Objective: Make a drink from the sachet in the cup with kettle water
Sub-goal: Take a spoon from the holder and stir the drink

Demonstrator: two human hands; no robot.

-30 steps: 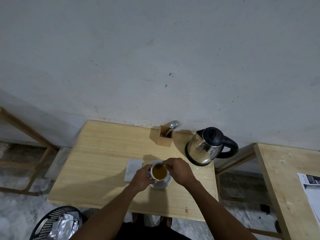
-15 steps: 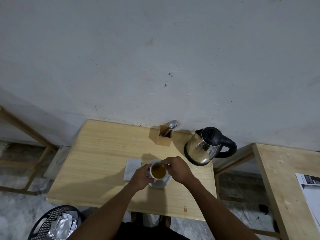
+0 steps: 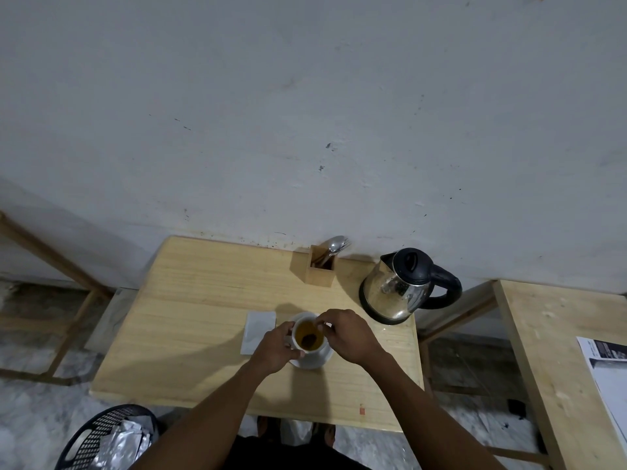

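A white cup (image 3: 299,322) of amber drink stands on a white saucer (image 3: 320,361) near the middle of the wooden table (image 3: 190,317). A dark tea bag (image 3: 308,340) lies sunk in the drink. My left hand (image 3: 274,349) grips the cup's left side. My right hand (image 3: 349,335) hovers over the right rim, thumb and forefinger pinched together on what looks like the bag's thin string. An empty white sachet wrapper (image 3: 258,330) lies flat just left of the cup. The steel kettle (image 3: 395,293) with its black lid stands at the back right.
A wooden holder (image 3: 320,273) with a spoon (image 3: 336,246) stands against the wall behind the cup. A black basket (image 3: 98,439) with foil wrappers sits on the floor at lower left. A second table (image 3: 549,351) with a printed sheet (image 3: 607,371) is to the right.
A dark tea bag now shows in the drink. My right hand's pinched fingers have shifted slightly over the rim. My left hand stays on the cup.
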